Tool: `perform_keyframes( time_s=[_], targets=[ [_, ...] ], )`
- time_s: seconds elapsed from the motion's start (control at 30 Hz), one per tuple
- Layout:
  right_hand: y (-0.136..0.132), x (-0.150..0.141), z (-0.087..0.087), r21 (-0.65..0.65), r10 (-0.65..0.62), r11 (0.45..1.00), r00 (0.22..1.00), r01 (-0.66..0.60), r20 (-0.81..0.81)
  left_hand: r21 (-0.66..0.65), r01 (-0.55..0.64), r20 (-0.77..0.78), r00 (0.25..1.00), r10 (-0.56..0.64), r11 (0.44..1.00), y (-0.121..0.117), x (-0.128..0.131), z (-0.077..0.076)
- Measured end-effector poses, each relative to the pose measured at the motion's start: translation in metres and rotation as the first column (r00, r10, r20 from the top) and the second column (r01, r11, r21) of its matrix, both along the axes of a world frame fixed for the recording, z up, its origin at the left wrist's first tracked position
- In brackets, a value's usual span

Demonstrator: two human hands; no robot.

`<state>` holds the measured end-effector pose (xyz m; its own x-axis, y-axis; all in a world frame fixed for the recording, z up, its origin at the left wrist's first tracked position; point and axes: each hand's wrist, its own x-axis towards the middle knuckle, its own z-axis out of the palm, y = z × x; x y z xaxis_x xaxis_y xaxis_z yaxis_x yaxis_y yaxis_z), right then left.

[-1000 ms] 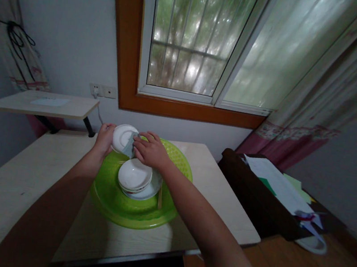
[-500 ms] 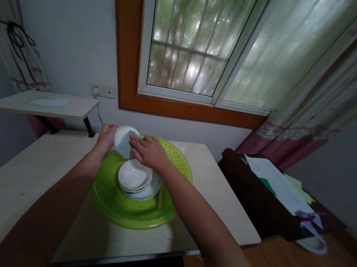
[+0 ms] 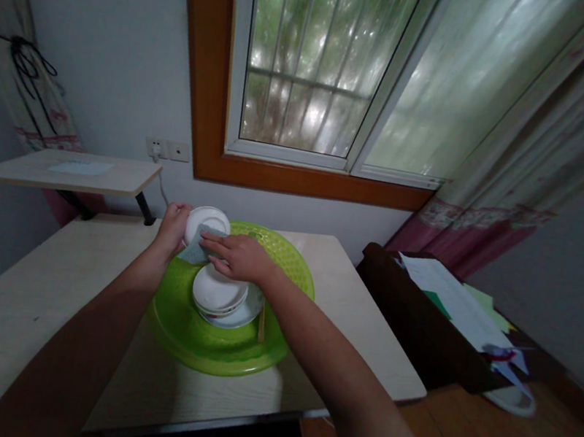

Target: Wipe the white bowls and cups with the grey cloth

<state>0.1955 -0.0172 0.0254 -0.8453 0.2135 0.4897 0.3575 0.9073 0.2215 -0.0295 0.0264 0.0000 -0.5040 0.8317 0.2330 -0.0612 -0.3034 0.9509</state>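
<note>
My left hand grips the left edge of a white dish, which is tilted up with its underside, a round foot ring, showing. Against that dish my right hand presses a grey-green cloth, its fingers stretched over the cloth. Both hands are above the far left part of a green plastic basin. Inside the basin a white bowl is stacked on other dishes, with a white plate underneath. Chopsticks lie at the right of the stack.
The basin stands on a pale wooden table. A small raised shelf is at the left. Beyond are a wall socket and a barred window. Papers lie on a dark brown piece of furniture at the right.
My right hand and the cloth have slid a little left and down across the dish, baring more of its underside. My left hand has stayed nearly in place.
</note>
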Motion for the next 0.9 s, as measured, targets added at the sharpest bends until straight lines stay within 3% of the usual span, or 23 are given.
perform_keyframes(
  time_s=[0.2,0.53,0.67,0.8,0.9],
  targets=[
    [0.004,0.005,0.003,-0.076,-0.249,0.967,0.964,0.243,-0.089,-0.003,0.019,0.043,0.999,-0.019,1.000,-0.003,0.003,0.003],
    [-0.005,0.004,-0.002,-0.030,-0.055,0.998,0.999,0.055,0.003,-0.010,0.026,0.030,0.999,-0.025,1.000,-0.002,0.004,0.001],
    [-0.003,0.004,0.000,-0.033,-0.138,0.990,0.990,0.138,-0.013,-0.008,0.016,-0.021,1.000,-0.016,1.000,-0.002,0.003,0.001],
    [0.004,0.009,0.001,-0.051,-0.245,0.969,0.966,0.241,-0.086,-0.001,0.038,0.035,0.999,-0.038,0.999,-0.003,0.004,0.003],
    [0.006,0.011,0.001,-0.043,-0.229,0.973,0.970,0.226,-0.081,-0.004,0.040,0.065,0.997,-0.040,0.999,-0.004,0.004,0.004]
  ],
)
